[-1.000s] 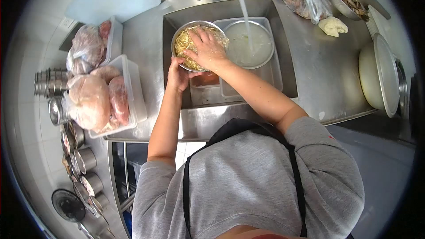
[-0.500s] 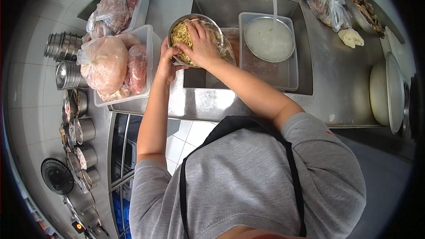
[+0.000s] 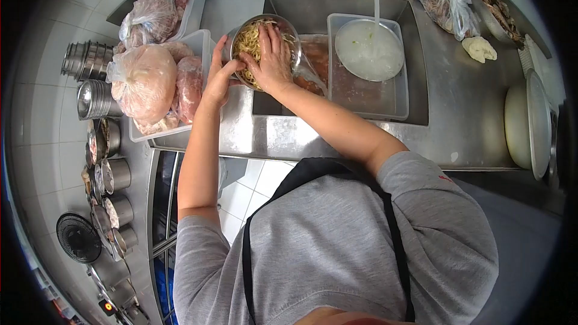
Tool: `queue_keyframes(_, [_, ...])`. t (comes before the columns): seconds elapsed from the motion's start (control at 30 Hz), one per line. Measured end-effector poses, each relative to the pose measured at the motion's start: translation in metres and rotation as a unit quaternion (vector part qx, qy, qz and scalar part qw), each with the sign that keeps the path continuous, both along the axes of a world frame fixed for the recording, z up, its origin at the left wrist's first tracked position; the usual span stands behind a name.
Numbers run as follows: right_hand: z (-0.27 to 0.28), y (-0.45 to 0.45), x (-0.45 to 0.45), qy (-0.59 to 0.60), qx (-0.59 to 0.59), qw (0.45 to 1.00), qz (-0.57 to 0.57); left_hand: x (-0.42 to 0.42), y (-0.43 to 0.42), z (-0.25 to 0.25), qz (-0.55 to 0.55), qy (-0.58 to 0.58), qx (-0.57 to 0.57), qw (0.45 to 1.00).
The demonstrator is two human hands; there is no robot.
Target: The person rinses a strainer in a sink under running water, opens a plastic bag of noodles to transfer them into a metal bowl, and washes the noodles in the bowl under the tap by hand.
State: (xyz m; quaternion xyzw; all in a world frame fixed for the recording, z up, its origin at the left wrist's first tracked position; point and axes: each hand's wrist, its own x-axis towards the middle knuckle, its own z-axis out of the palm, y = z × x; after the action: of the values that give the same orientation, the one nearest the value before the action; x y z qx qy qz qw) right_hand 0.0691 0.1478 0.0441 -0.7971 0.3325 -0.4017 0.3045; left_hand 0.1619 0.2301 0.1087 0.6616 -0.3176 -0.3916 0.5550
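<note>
A round metal bowl [image 3: 239,26] with pale yellow shreds [image 3: 248,41], which look like bean sprouts, is held tilted over the left part of the sink. My left hand [image 3: 220,78] grips its left side, thumb over the rim and fingers along the outside. On top of the shreds my right hand [image 3: 274,66] lies flat, fingers stretched out. Clear water runs off the bowl's right edge into the sink. To the right, a round metal vessel [image 3: 368,51] full of cloudy water stands in a clear plastic tub [image 3: 367,99], under a running stream.
The steel sink [image 3: 283,1] holds the tub and something reddish under water at left. Plastic tubs [image 3: 208,42] of bagged meat stand left. At right are a tied bag [image 3: 442,6], a bowl of dark pieces [image 3: 497,15], a pale lump [image 3: 480,49] and a large basin [image 3: 524,123].
My left hand's fingers have straightened up along the bowl's outer side. The bowl still tips to the right with water running off, and my right hand stays on the shreds.
</note>
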Motion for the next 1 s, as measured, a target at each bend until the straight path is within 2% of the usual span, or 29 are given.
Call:
queue_keyframes(0.2, [-0.003,0.006,0.003,-0.092,0.007,0.996,-0.012,-0.002,-0.002,0.015,-0.022,-0.089,-0.003,0.996])
queue_keyframes(0.27, [-0.003,0.008,0.004,-0.102,0.020,0.994,-0.016,0.003,-0.002,0.018,-0.021,-0.178,0.045,0.983])
queue_keyframes(0.53, [0.002,0.012,0.012,-0.171,0.062,0.983,-0.026,-0.008,-0.006,0.044,-0.023,-0.344,0.069,0.936])
queue_keyframes(0.7, [0.014,0.019,0.010,-0.265,0.139,0.954,-0.021,-0.025,-0.006,0.065,-0.024,-0.424,0.098,0.900])
queue_keyframes(0.93, [0.019,0.025,0.010,-0.333,0.143,0.932,0.017,-0.048,-0.005,0.086,-0.017,-0.525,0.097,0.845])
queue_keyframes(1.0, [0.019,0.024,0.015,-0.409,0.185,0.891,0.067,-0.055,-0.005,0.091,-0.016,-0.538,0.096,0.837])
